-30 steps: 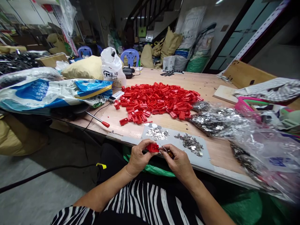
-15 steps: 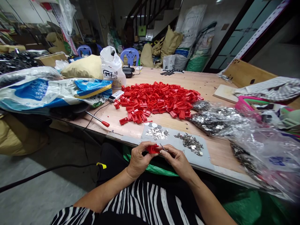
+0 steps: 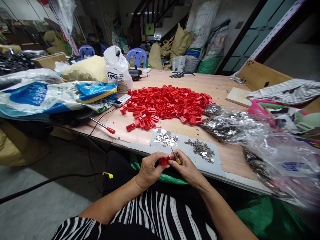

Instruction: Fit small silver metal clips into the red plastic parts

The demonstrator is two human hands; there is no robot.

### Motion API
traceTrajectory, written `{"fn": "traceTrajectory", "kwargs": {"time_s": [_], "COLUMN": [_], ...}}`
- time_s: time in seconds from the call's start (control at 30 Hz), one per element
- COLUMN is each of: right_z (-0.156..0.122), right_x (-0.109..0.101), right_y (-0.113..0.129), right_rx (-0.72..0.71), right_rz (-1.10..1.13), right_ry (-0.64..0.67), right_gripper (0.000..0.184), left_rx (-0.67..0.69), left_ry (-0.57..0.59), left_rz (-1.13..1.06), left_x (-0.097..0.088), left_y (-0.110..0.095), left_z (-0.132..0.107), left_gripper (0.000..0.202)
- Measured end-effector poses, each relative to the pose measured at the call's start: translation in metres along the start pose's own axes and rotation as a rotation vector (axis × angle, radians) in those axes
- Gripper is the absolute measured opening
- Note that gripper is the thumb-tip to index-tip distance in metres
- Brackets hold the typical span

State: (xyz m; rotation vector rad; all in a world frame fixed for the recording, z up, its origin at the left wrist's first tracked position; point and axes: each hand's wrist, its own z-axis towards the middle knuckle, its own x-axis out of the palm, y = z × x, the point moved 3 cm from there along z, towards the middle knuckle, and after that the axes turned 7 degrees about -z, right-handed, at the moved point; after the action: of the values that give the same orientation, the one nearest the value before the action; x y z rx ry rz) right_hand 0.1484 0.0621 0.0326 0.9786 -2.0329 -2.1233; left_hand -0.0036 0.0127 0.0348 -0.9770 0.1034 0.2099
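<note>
Fingers and thumb of the left hand pinch a small red plastic piece between them, holding it up just in front of the table's near edge. The right hand has its fingers curled round a small screwdriver, its yellow handle partly covered and its thin metal shaft pointing up and away from the person; the right fingertips meet the red piece at its right side (whether they grip it or only touch it, I cannot tell). Beyond the hands, a grey mat lies along the edge of the wooden table, bearing a bright pile of flat silver bits on the left and a darker pile of metal parts on the right, the two well apart. Behind the mat spreads a broad red heap of similar plastic pieces. To its right, clear plastic bags hold more shiny metal; to its left stands a white carrier bag, and nearer, a red-tipped metal lever juts over the tabletop.
</note>
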Motion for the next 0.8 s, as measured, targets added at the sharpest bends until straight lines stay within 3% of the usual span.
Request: {"fn": "traceTrajectory", "kwargs": {"time_s": [0.17,0.4,0.8], "right_z": [0.002,-0.002,-0.012], "right_x": [0.002,0.002,0.008], "right_y": [-0.007,-0.01,-0.006], "right_rx": [-0.022,0.123,0.196], "right_rz": [0.01,0.282,0.474], "right_ry": [0.024,0.118,0.196], "right_gripper": [0.023,0.033,0.038], "left_rx": [0.048,-0.143,-0.195], "left_ry": [0.044,-0.022,0.005], "left_rz": [0.048,-0.077,-0.214], "left_x": [0.006,0.001,0.001], "left_y": [-0.003,0.009,0.005], "left_z": [-0.001,-0.004,-0.009], "left_gripper": [0.03,0.03,0.028]}}
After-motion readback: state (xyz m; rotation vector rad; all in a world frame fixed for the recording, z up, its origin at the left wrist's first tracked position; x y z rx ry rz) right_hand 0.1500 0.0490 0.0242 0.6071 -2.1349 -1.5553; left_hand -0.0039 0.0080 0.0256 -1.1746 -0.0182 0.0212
